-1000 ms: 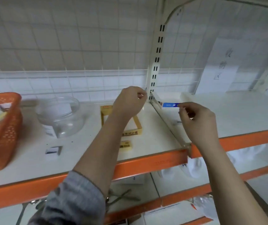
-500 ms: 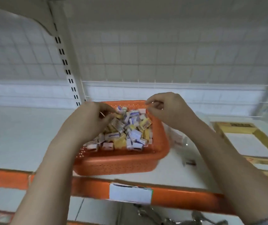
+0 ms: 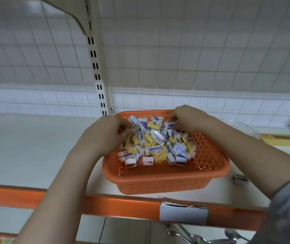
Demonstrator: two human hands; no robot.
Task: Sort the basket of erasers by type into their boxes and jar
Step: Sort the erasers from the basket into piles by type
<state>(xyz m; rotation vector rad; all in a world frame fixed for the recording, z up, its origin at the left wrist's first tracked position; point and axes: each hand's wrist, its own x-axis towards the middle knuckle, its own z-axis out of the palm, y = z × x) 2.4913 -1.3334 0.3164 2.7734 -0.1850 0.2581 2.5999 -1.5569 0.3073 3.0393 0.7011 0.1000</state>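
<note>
Your left hand (image 3: 103,136) digs into the eraser pile (image 3: 155,143) at its 9 o'clock edge, fingers curled; what it grips, cannot tell. Right hand (image 3: 186,118), at 1 o'clock, same. Pile fills the orange perforated plastic basket (image 3: 209,166) on the white shelf (image 3: 26,152). Pick one type per grab. Erasers' long axes point every way.

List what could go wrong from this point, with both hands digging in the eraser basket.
1. The basket sits near the shelf's front edge; a sideways tug might slide it off.
2. Erasers are heaped high, so the left hand and right hand could flick some over the rim.
3. Yellow and white-sleeved types lie mixed; a handful may grab both, causing missorting. One eraser already lies loose on the shelf.
</note>
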